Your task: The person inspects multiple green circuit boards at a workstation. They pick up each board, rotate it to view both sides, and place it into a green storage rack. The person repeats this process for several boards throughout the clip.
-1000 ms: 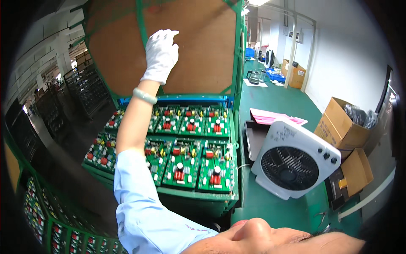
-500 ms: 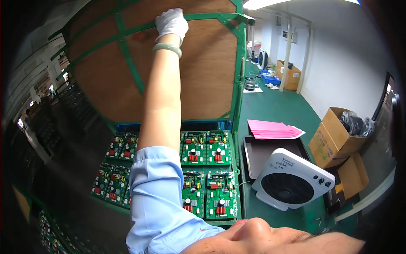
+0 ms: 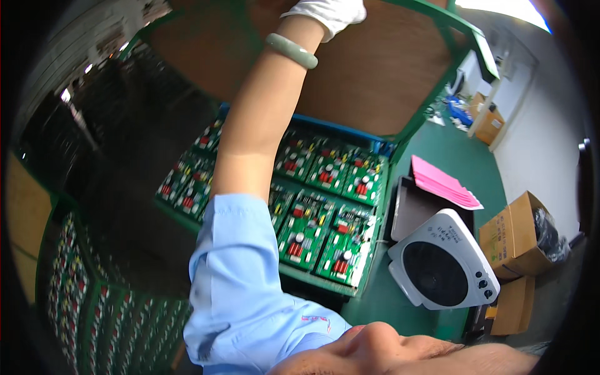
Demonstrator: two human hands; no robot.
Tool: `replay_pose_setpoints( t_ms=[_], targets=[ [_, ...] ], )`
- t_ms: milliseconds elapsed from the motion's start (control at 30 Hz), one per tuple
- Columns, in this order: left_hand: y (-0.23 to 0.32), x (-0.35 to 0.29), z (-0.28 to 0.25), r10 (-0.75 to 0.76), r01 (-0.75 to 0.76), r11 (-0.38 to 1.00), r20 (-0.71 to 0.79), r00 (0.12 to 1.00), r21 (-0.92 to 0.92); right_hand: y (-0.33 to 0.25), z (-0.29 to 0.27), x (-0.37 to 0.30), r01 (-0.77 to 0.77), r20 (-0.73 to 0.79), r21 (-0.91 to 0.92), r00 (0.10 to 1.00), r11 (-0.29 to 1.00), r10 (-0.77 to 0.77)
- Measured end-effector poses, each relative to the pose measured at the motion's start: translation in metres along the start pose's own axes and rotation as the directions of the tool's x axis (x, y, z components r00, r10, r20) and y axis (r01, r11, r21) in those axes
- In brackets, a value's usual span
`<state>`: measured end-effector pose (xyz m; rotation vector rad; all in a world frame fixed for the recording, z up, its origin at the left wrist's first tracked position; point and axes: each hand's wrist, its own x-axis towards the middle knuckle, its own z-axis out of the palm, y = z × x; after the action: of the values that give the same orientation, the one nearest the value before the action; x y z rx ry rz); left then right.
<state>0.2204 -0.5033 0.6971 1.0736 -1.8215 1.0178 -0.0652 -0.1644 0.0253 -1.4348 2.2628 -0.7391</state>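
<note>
My left hand (image 3: 331,14), in a white glove with a pale green bangle (image 3: 292,51) at the wrist, reaches up to the top edge of the view. Its fingers are curled at the green-framed wooden panel (image 3: 381,69), partly cut off by the picture's edge. The panel stands tilted behind a green rack of circuit boards (image 3: 304,228). These boards carry red, yellow and white parts and lie in rows under my forearm, which hides some of them. My right hand is not in view.
A white box fan (image 3: 435,270) stands to the right on a green surface (image 3: 375,306), near a dark tray (image 3: 412,206) and pink strips (image 3: 440,181). Beyond is an open cardboard box (image 3: 519,234) with black bags. More circuit boards (image 3: 106,319) fill racks at lower left.
The view has turned and shifted, so the racks at lower left show more. The panel and my left hand now sit higher in the picture, the hand partly out of it.
</note>
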Motion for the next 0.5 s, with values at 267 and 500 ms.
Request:
replay_pose_setpoints(
  t_ms=[267,500],
  targets=[
    [0.051,-0.180,-0.064,0.100,-0.149,0.976,-0.277,0.956,-0.162,0.212,0.073,-0.113,0.012,0.141,-0.177,0.990,0.984,0.013],
    [0.112,-0.332,-0.120,-0.050,0.091,0.932,0.125,0.991,-0.352,0.183,0.032,-0.142,-0.318,0.057,-0.100,0.944,0.943,0.325]
  ],
)
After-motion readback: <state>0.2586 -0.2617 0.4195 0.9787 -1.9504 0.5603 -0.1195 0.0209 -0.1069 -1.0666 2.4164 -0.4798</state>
